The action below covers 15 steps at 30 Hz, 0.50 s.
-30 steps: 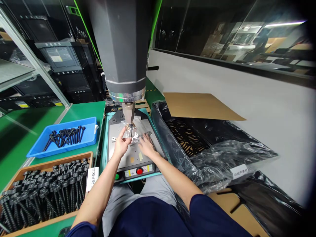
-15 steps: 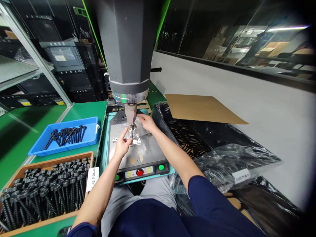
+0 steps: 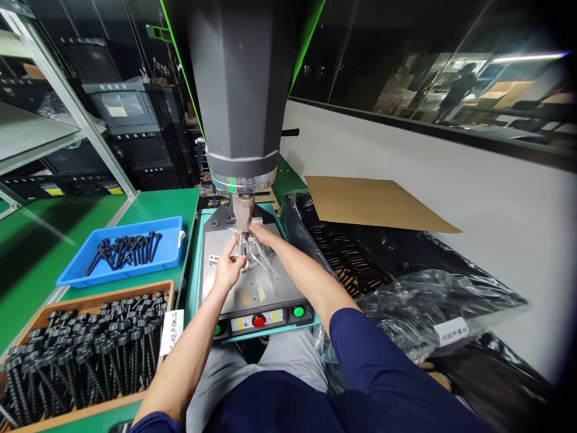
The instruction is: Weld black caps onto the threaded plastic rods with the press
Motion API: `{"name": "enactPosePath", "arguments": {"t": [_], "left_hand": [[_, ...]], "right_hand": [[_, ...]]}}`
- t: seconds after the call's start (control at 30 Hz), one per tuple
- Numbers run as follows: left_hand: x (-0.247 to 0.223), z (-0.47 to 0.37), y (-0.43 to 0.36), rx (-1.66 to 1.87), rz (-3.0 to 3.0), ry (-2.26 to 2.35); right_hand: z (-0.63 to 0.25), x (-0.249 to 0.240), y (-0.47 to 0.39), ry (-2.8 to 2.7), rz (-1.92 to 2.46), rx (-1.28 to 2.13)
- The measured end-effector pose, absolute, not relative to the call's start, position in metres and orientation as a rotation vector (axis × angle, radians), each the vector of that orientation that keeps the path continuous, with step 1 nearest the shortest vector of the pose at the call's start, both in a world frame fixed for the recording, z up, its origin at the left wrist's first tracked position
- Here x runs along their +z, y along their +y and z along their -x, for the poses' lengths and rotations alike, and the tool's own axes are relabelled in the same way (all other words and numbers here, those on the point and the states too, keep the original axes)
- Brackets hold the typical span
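Under the large grey machine head, a pale metal horn points down at the grey metal plate. Clear plastic film hangs crumpled below the horn tip, around a small dark part. My left hand is at the left of the film, with thumb and forefinger apart on either side of its edge; whether they grip it is hard to tell. My right hand is closed beside the horn tip at the film's upper edge, its fingertips partly hidden.
At the left are a blue tray of black bolt-like parts and an orange-brown box packed with similar parts. Red and green buttons line the plate's front. Cardboard and a black plastic-lined box stand right.
My right hand has moved slightly down and closed up near the horn tip. The film has drawn into narrow folds. The whole view has shifted a little.
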<state>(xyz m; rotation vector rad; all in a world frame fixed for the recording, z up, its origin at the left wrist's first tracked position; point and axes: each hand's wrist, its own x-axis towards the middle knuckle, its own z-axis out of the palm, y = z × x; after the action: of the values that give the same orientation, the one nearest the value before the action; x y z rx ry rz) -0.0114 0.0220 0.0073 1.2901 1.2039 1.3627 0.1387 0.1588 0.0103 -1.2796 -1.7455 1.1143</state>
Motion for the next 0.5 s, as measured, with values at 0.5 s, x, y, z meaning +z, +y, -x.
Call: {"name": "enactPosePath", "arguments": {"t": [0.5], "left_hand": [[0.0091, 0.0062, 0.0244, 1.462, -1.306, 1.167]], "right_hand": [[-0.15, 0.001, 0.1623, -1.732, 1.445, 0.971]]}}
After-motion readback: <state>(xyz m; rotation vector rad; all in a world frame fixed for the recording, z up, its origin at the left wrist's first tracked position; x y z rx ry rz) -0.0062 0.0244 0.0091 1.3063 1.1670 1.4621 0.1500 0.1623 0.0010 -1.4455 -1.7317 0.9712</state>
